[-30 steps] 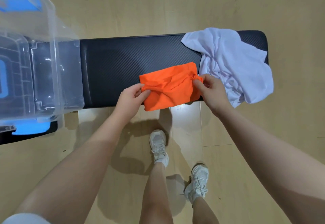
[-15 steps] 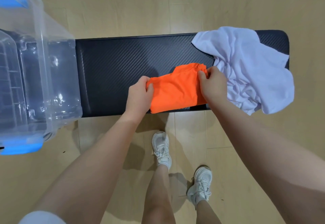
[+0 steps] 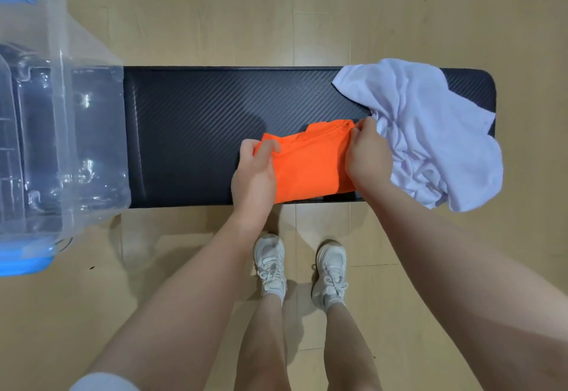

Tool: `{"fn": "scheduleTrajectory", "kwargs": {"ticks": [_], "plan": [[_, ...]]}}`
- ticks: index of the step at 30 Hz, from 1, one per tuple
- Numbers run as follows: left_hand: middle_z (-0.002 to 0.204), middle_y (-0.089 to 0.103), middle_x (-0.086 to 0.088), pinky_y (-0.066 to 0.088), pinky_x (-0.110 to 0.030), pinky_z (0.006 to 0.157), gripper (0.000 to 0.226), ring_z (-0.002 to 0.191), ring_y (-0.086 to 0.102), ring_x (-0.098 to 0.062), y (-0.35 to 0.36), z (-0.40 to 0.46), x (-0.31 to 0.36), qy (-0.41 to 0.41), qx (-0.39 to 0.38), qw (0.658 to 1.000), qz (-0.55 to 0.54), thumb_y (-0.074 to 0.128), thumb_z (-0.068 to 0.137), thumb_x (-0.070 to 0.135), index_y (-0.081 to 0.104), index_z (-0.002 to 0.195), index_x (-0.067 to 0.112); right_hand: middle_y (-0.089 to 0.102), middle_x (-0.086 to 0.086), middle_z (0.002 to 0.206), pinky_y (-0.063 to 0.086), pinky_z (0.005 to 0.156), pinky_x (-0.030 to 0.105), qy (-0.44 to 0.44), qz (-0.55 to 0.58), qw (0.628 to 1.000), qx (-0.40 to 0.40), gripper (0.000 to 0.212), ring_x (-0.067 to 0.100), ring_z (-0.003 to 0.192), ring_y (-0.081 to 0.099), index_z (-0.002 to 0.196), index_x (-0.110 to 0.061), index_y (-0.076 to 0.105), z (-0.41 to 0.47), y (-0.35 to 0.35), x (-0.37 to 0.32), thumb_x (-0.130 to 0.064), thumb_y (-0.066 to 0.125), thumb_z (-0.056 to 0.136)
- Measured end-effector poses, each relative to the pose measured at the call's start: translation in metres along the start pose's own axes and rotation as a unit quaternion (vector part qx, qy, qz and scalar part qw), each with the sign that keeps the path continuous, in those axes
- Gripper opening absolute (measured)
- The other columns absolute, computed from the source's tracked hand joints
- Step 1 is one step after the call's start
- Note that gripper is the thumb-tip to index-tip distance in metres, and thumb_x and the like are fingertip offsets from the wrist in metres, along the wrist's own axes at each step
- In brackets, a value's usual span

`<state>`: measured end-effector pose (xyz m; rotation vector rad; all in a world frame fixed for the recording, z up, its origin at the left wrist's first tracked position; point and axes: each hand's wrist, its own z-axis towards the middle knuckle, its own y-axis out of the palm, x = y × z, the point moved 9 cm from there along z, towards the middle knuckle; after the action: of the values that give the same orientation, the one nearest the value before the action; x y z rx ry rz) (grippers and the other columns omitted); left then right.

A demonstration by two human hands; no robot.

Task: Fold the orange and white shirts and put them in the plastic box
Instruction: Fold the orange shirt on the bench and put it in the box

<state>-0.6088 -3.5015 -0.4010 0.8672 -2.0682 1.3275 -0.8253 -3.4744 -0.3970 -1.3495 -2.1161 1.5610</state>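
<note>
We log the orange shirt [image 3: 307, 166] as a compact folded bundle on the black surface [image 3: 199, 132], near its front edge, held between both hands. Our left hand [image 3: 255, 175] grips the bundle's left end, thumb curled over the top cloth and fingers below. Our right hand [image 3: 367, 157] pinches the right end at the far corner, fingers curled round the cloth. We cannot tell whether the bundle rests fully on the surface or is partly lifted.

Progress, judged: orange shirt looks folded or on its last fold; not yet boxed. The white shirt [image 3: 430, 132] lies crumpled just right of our right hand, touching it or nearly so, part draped over the surface's right end and front edge. It is unfolded. So roughly the first quarter to third of the task appears done: one fold near complete, one transfer, one full fold and a second transfer remain.

Container: the plastic box [image 3: 61, 144], clear with blue fittings at its near and far edges, stands well left of our left hand, on the left end of the surface, opening upward. Through its walls we see no cloth inside; it appears empty, though glare hides parts of the interior. A stretch of bare surface lies between the left hand and the box.
</note>
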Motion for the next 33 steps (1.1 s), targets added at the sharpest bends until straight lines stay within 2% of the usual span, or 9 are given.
{"fn": "scheduleTrajectory", "kwargs": {"ticks": [6,9,11,14,16,18,26,29,33], "plan": [[0.116,0.047,-0.006,0.036,-0.039,0.089,0.029,0.103,0.049,-0.025,-0.009,-0.004,0.019,0.076,0.158,0.971,0.160,0.053,0.084,0.010,0.049,0.112,0.015,0.051,0.017,0.119,0.031,0.070,0.037,0.006,-0.065,0.998,0.013,0.027,0.036,0.099,0.057,0.111,-0.004,0.046,0.006,0.001,0.002,-0.018,0.027,0.098],[0.115,0.040,-0.003,0.032,-0.036,0.090,0.036,0.103,0.042,-0.021,0.017,-0.019,0.038,0.233,0.065,0.942,0.234,0.057,0.076,0.004,0.052,0.108,0.019,0.053,0.016,0.117,0.034,0.073,0.038,0.009,-0.046,0.999,0.007,0.027,0.035,0.101,0.056,0.111,-0.005,0.047,0.008,-0.003,0.004,-0.020,0.029,0.097],[0.128,0.049,-0.012,0.032,-0.037,0.103,0.031,0.119,0.045,-0.028,0.029,-0.017,0.024,0.195,-0.026,0.950,0.242,0.048,0.088,0.016,0.057,0.118,0.013,0.056,0.014,0.117,0.037,0.077,0.040,-0.002,-0.036,0.999,0.005,0.027,0.034,0.104,0.056,0.114,-0.006,0.048,0.005,-0.005,0.002,-0.019,0.032,0.096],[0.141,0.045,-0.019,0.029,-0.044,0.110,0.052,0.132,0.042,-0.033,0.036,-0.018,0.017,0.178,-0.083,0.937,0.290,0.033,0.089,0.029,0.046,0.133,0.005,0.056,0.016,0.130,0.037,0.095,0.044,-0.281,-0.127,0.946,0.100,0.036,0.035,0.114,0.053,0.121,-0.007,0.053,-0.033,-0.012,-0.044,-0.013,0.042,0.088],[0.152,0.028,-0.014,0.014,-0.040,0.116,0.055,0.142,0.025,-0.026,0.036,-0.016,0.013,0.156,-0.088,0.946,0.271,0.032,0.092,0.027,0.030,0.143,0.006,0.050,0.014,0.139,0.027,0.108,0.042,-0.499,-0.142,0.854,0.033,0.043,0.031,0.127,0.046,0.128,-0.007,0.051,-0.082,0.018,-0.068,-0.019,0.043,0.088],[0.158,0.008,-0.008,-0.004,-0.034,0.117,0.058,0.146,0.004,-0.020,0.033,-0.016,0.006,0.122,-0.083,0.958,0.246,0.030,0.096,0.027,0.012,0.148,0.008,0.045,0.011,0.144,0.022,0.111,0.040,-0.572,-0.177,0.799,-0.059,0.050,0.026,0.134,0.041,0.135,-0.008,0.047,-0.105,0.047,-0.068,-0.029,0.040,0.090],[0.159,0.003,-0.004,0.007,-0.039,0.120,0.060,0.147,0.000,-0.019,0.019,-0.015,-0.007,0.053,-0.082,0.985,0.145,0.041,0.097,0.019,0.011,0.148,0.010,0.031,0.007,0.153,0.006,0.112,0.042,-0.455,-0.302,0.830,-0.117,0.067,0.025,0.141,0.031,0.145,-0.009,0.031,-0.029,0.041,-0.017,-0.050,0.024,0.091],[0.156,0.015,-0.011,0.016,-0.035,0.116,0.065,0.143,0.017,-0.024,0.000,-0.028,-0.018,-0.045,0.052,0.994,0.087,0.051,0.093,0.024,0.018,0.147,0.008,0.011,0.003,0.159,-0.006,0.114,0.041,-0.426,-0.298,0.844,-0.130,0.068,0.022,0.147,0.008,0.149,-0.012,0.014,-0.024,0.033,-0.020,-0.050,0.016,0.094],[0.128,0.047,-0.009,0.039,-0.038,0.104,0.048,0.115,0.049,-0.022,0.005,-0.073,-0.043,-0.247,0.179,0.942,-0.139,0.057,0.090,0.028,0.041,0.131,0.010,0.015,0.009,0.158,-0.001,0.117,0.044,-0.453,-0.249,0.847,-0.127,0.061,0.027,0.146,0.012,0.145,-0.011,0.026,-0.028,0.022,-0.054,-0.039,0.044,0.094]]}}
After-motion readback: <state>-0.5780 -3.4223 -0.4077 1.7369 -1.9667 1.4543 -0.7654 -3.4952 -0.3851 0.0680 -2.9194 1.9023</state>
